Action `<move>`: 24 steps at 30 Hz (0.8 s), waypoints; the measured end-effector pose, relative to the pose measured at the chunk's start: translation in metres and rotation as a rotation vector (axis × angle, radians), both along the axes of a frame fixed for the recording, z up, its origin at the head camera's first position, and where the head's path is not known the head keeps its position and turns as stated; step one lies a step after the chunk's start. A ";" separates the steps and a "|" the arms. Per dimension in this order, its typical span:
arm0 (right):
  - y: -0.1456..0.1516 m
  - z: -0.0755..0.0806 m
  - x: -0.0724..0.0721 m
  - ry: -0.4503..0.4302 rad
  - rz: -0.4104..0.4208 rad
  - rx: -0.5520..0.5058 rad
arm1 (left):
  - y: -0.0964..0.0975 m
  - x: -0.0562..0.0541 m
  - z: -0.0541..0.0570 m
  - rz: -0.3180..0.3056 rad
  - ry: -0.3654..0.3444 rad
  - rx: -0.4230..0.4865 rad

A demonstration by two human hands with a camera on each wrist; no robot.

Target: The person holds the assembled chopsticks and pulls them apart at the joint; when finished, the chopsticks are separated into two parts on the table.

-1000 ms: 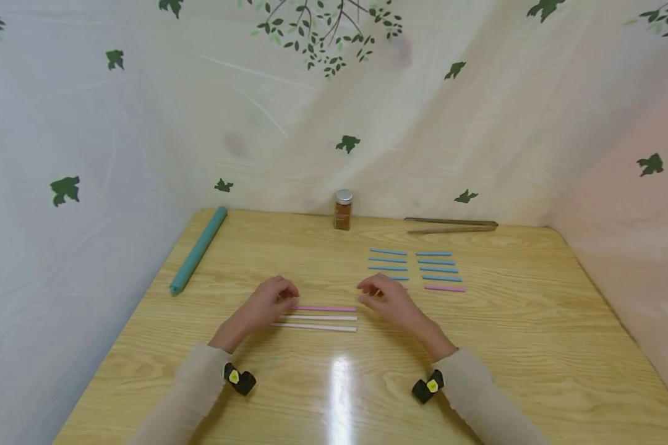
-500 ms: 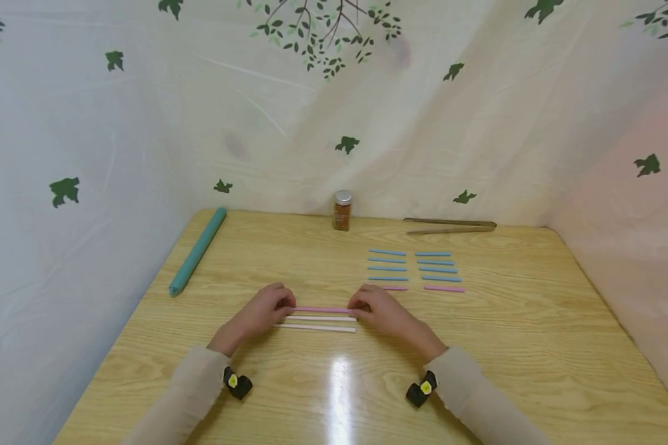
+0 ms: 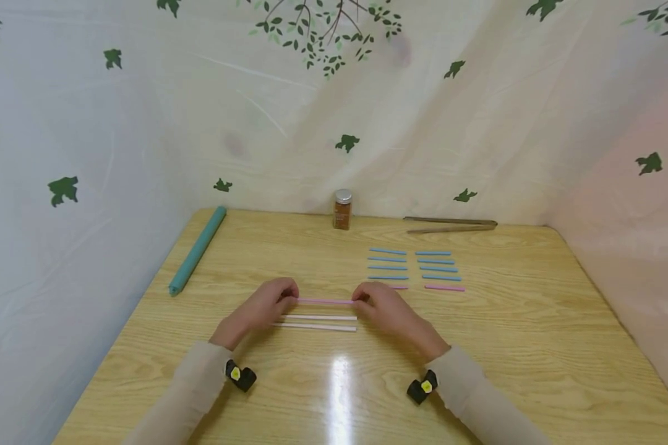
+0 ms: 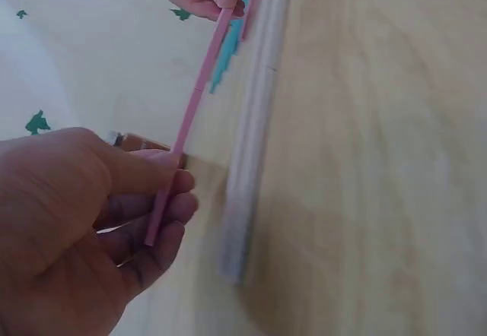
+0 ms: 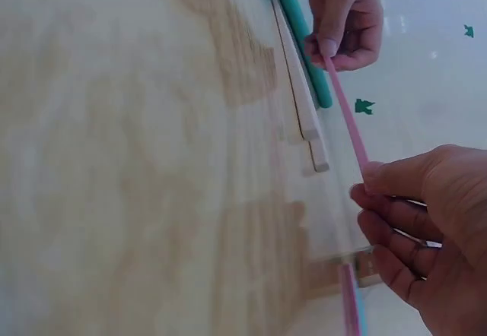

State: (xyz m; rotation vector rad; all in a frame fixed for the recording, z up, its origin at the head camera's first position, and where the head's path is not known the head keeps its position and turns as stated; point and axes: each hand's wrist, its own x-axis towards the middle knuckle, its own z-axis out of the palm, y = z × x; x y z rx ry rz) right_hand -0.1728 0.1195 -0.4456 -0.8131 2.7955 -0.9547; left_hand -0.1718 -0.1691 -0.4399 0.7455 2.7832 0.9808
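Observation:
A long pink stick (image 3: 325,301) spans between the two hands, roughly level and raised off the table in the wrist views. My left hand (image 3: 269,303) pinches it near its left end between thumb and fingers, and a short tip pokes past them in the left wrist view. At the other end my right hand (image 3: 386,304) pinches it with thumb and fingertips (image 5: 373,188). A thin dark line crosses the pink stick (image 4: 199,89) near its middle. Closer to me, two long white sticks (image 3: 323,318) lie side by side on the table, their left ends partly behind my left hand.
Two columns of short blue sticks (image 3: 436,262) lie beyond my right hand, with short pink sticks (image 3: 444,288) at their near end. Behind are a silver-lidded jar (image 3: 342,213) and long metal tweezers (image 3: 453,224). A teal roll (image 3: 199,250) lies along the left edge.
My right hand has come in leftward and taken hold of the pink stick's right end. Both hands have since lifted the stick up from beside the white ones.

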 end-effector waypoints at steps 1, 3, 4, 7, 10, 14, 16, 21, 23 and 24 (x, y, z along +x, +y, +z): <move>0.001 0.002 0.000 0.015 -0.005 -0.003 | 0.002 -0.001 0.003 -0.008 -0.012 -0.002; 0.002 0.007 -0.001 0.053 -0.015 -0.007 | 0.006 -0.004 0.009 -0.024 -0.034 -0.021; 0.003 0.009 -0.002 0.075 -0.014 -0.004 | 0.009 -0.005 0.012 -0.031 -0.043 -0.029; 0.004 0.014 -0.004 0.134 -0.019 -0.002 | 0.017 -0.007 0.019 -0.055 -0.048 -0.052; 0.004 0.017 -0.005 0.176 -0.012 -0.013 | 0.025 -0.008 0.024 -0.075 -0.020 -0.068; 0.003 0.021 -0.005 0.186 -0.009 -0.036 | 0.032 -0.009 0.027 -0.091 0.030 -0.066; 0.001 0.022 -0.006 0.179 0.002 -0.049 | 0.036 -0.009 0.028 -0.094 0.049 -0.055; -0.007 0.022 -0.009 0.152 0.051 -0.086 | 0.047 -0.010 0.030 -0.100 0.070 -0.057; -0.010 0.021 -0.009 0.157 0.064 -0.087 | 0.051 -0.010 0.030 -0.098 0.070 -0.063; -0.011 0.021 -0.009 0.164 0.067 -0.086 | 0.053 -0.011 0.030 -0.097 0.072 -0.062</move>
